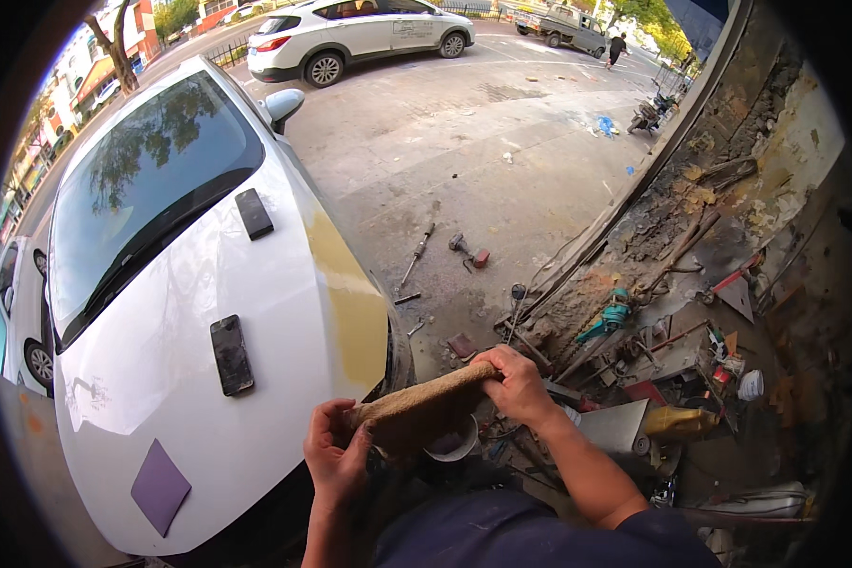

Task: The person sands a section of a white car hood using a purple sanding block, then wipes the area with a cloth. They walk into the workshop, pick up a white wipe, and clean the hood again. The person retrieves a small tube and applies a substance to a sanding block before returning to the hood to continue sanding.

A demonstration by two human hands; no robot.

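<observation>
A brown, fuzzy folded towel point(421, 402) is stretched between my two hands in front of my body. My left hand point(337, 450) pinches its left end, thumb in front. The right end is gripped by my right hand point(518, 383), held a little higher. Partly hidden below the towel is a white tub point(456, 441) whose contents I cannot make out. To the left is the white car hood point(275, 312), with a yellowish filler patch point(341, 270) along its right edge. On the hood lie a black phone point(231, 355), a smaller dark device point(254, 214) and a purple sheet point(161, 486).
Tools, including a ratchet-like bar point(417, 256) and a power tool point(468, 251), lie on the concrete. At the right, a cluttered heap holds a teal tool point(615, 310), a yellow bottle point(680, 421) and scraps. A white SUV point(360, 38) and a walking person point(617, 49) are farther off.
</observation>
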